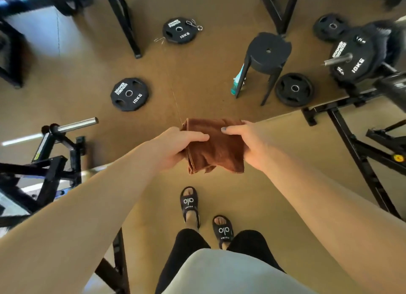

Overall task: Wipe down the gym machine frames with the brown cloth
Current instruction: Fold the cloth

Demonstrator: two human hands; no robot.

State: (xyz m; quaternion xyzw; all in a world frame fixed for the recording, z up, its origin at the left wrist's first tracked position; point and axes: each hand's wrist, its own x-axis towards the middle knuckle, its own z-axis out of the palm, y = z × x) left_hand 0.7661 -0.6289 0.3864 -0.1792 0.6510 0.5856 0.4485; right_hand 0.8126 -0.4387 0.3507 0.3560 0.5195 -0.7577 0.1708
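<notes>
Both hands are out in front at waist height, and between them hangs the brown cloth [216,145], folded over and drooping below the fingers. The left hand [175,147] grips the cloth's left edge, thumb lying across the top of the fabric and the fingers tucked under it. The right hand [249,143] pinches the right edge, thumb on top pointing toward the other hand. The two thumbs come close over the cloth but do not meet.

Straight below the hands stand the person's feet in black sandals [189,202] on the tan floor [197,83].

Left of the left hand sits a black machine frame [52,166] with a bare steel peg [75,124] poking out toward the cloth. Right of the right hand, another black frame [360,149] runs across the floor, well apart from the fingers.

Beyond the hands, a 10 kg plate [129,94] lies flat on the floor to the left, and a second plate [178,30] lies farther off. Ahead and to the right stands a black stool [267,52] with what looks like a teal bottle [238,79] against its leg, though the view is too blurred to be sure. A plate [294,89] lies beside the stool, and loaded plates [351,59] sit on a bar at far right.
</notes>
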